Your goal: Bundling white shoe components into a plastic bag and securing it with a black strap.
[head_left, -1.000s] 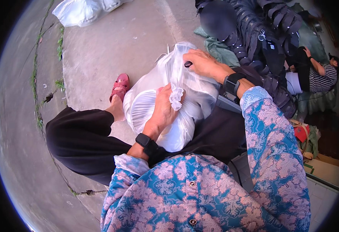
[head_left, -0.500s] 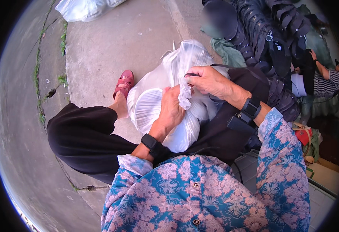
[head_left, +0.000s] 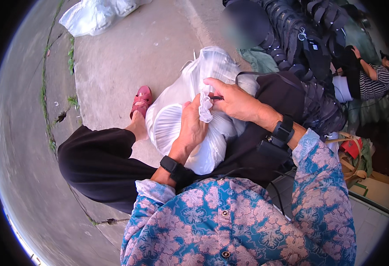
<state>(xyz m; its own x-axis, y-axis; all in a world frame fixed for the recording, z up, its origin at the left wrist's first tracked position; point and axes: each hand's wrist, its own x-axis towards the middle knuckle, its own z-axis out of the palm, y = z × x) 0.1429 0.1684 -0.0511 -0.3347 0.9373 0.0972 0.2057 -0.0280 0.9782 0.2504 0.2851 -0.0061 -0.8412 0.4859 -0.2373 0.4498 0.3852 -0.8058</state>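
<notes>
Well, the left hand point(head_left: 193, 123) grips the white bag point(head_left: 168, 126) by its bunched neck point(head_left: 205, 111); the right hand point(head_left: 239, 102) pinches a dark strip point(head_left: 217, 98)

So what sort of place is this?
Possibly a paved yard outside a small workshop: there's bare concrete with weeds in its seams, long stacks of dark goods and a filled white bag being handled.
</notes>
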